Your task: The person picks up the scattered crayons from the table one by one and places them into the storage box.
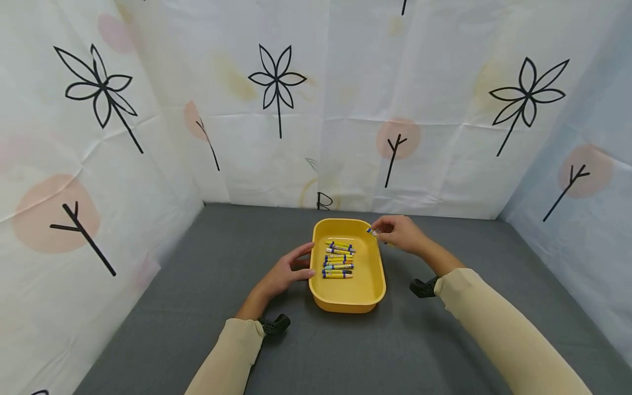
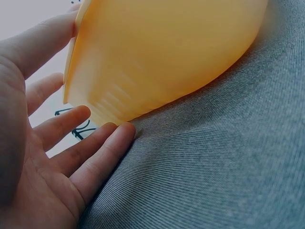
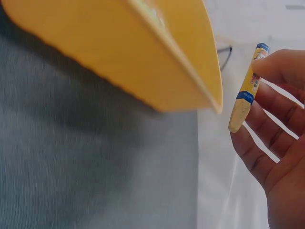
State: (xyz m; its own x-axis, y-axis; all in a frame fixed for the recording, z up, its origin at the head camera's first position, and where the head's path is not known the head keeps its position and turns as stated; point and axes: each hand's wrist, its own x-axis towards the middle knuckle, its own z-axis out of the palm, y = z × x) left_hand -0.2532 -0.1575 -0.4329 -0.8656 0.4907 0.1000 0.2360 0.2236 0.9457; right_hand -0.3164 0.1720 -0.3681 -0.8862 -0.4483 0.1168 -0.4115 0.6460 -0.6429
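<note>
A yellow plastic tray [image 1: 365,285] holds several crayons [image 1: 338,260] with yellow-and-blue wrappers, laid crosswise in a column along its left half. My left hand [image 1: 283,274] rests against the tray's left side. In the left wrist view, its fairly straight fingers [image 2: 102,157] touch the outer wall and rim of the tray. Over the tray's far right corner, my right hand [image 1: 402,235] pinches one crayon [image 3: 248,90] between thumb and fingers. That crayon has a yellow wrapper with blue bands, and its bare pale tip points down in the right wrist view.
The tray stands on a dark grey cloth-covered table [image 1: 296,351]. Behind and at both sides hangs a white curtain [image 1: 336,159] printed with flowers and trees. A black strap device [image 1: 424,286] sits on the right wrist, another [image 1: 276,325] on the left.
</note>
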